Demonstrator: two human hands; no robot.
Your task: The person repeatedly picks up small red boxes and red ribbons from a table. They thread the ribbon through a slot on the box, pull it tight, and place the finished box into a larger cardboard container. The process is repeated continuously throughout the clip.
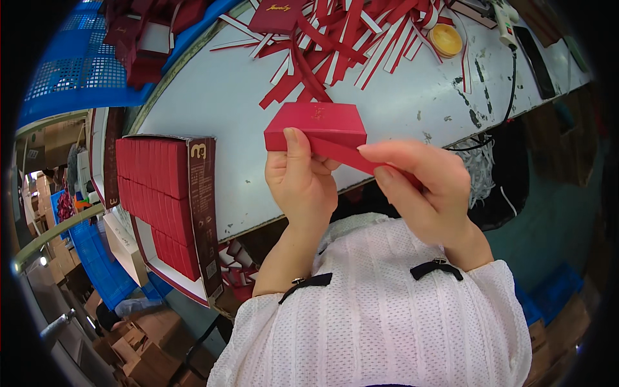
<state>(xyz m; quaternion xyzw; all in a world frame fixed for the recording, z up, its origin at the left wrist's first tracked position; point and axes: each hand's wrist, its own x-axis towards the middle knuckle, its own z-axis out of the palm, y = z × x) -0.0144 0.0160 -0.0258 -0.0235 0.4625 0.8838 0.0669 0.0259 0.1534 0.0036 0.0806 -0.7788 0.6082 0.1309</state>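
A small red box (322,120) with a gold print on its top sits in my left hand (303,180), thumb pressed on its near side and fingers beneath. From that near side a red strip (348,155) slants down to the right. My right hand (429,193) pinches the strip's outer end between thumb and forefinger. Behind the box, many loose red strips with white backs (342,48) lie heaped on the white table (213,109). A dark red box (277,16) with gold lettering rests at the far end of the heap.
At the left, a carton (203,213) holds tightly packed rows of red boxes (155,193). A blue crate (74,74) with more dark red boxes stands far left. A yellow round container (446,40), a power strip (506,22) and its black cable are at the far right.
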